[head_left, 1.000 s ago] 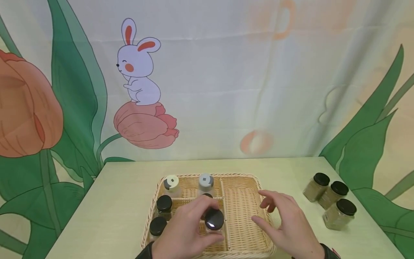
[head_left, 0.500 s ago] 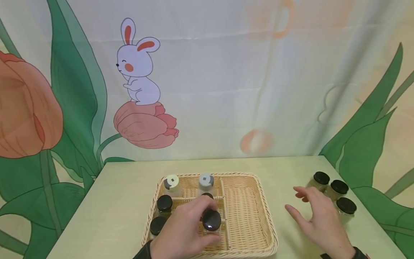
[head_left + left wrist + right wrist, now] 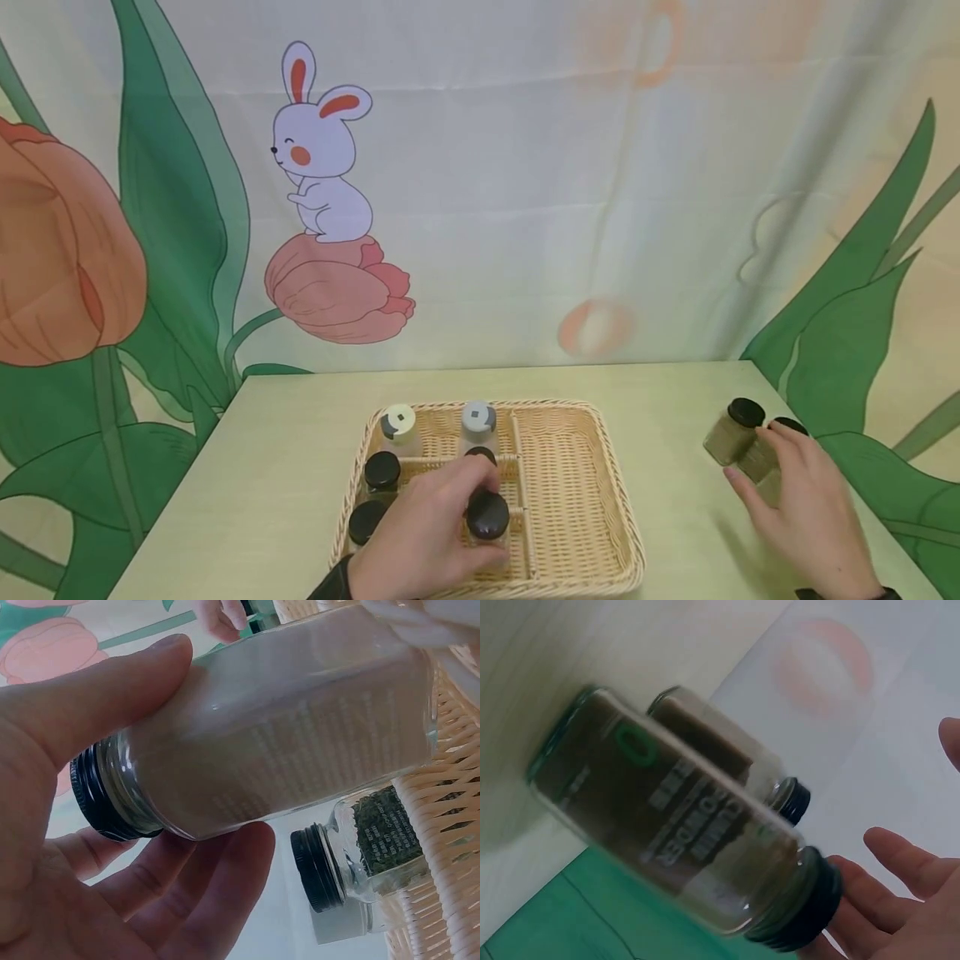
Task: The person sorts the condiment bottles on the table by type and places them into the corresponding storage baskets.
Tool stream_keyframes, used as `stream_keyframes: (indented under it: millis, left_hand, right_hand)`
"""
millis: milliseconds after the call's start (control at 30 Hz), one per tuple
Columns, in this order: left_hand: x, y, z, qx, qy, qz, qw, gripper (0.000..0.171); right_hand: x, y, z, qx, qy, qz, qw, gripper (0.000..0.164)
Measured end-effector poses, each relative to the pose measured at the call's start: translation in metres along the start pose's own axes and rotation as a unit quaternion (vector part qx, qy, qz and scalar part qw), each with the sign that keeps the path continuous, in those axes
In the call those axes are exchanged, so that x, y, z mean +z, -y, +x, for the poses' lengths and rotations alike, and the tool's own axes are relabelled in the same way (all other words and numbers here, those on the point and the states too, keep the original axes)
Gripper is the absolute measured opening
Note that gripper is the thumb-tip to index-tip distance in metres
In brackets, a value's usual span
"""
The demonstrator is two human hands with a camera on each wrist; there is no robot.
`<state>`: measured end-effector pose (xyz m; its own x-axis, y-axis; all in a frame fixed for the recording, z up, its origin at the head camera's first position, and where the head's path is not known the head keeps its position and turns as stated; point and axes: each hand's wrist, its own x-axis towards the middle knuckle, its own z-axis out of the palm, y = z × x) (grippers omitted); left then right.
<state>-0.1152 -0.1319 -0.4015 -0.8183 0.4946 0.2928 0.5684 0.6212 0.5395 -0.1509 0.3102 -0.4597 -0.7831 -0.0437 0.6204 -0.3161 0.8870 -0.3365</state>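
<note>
One clear, square-sided glass jar with a black screw lid (image 3: 487, 517), holding brown powder, is gripped between the thumb and fingers of the left hand (image 3: 429, 529). It stands close to the middle of the pale, rectangular wicker basket (image 3: 636, 533), over the near row of the divided left side; whether its base touches the basket floor, I cannot tell.

The far row carries a bottle with a cream and grey cap (image 3: 399, 423) at ten o'clock from the basket's middle and a bottle with a light grey cap (image 3: 478, 421) at twelve. One black-lidded jar (image 3: 382, 472) sits between nine and ten o'clock, another black-lidded jar (image 3: 366, 522) just below nine, and a further black lid (image 3: 480, 454) shows at twelve o'clock from the gripped jar. The left wrist view shows a small glass jar of dried green flakes (image 3: 386, 836) behind the wicker.

Between two and three o'clock from the basket, on the pale wooden table (image 3: 675, 417), a tan powder jar (image 3: 725, 442) and a partly covered powder jar (image 3: 759, 460) stand just beside each other. The right hand (image 3: 813, 508) is at four o'clock from them, thumb and fingers apart in a loose curve; contact is unclear. The nearer jar in the right wrist view, labelled "CUMIN POWDER" (image 3: 667, 817), holds brown powder.
</note>
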Motion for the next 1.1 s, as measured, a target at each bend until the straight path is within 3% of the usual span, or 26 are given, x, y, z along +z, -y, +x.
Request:
stream_keyframes:
  millis: [433, 767, 1100]
  left_hand:
    - [0.002, 0.003, 0.002, -0.013, 0.024, 0.017, 0.9995, 0.057]
    - [0.003, 0.002, 0.005, -0.049, 0.067, 0.007, 0.9965, 0.054]
    - [0.005, 0.003, 0.006, -0.048, 0.075, 0.016, 0.9959, 0.055]
  right_hand:
    - [-0.004, -0.027, -0.005, 0.06, 0.093, -0.043, 0.993, 0.083]
    - [0.0, -0.033, -0.009, 0.046, 0.087, -0.046, 0.994, 0.079]
    - [0.001, -0.033, -0.011, 0.051, 0.086, -0.056, 0.993, 0.078]
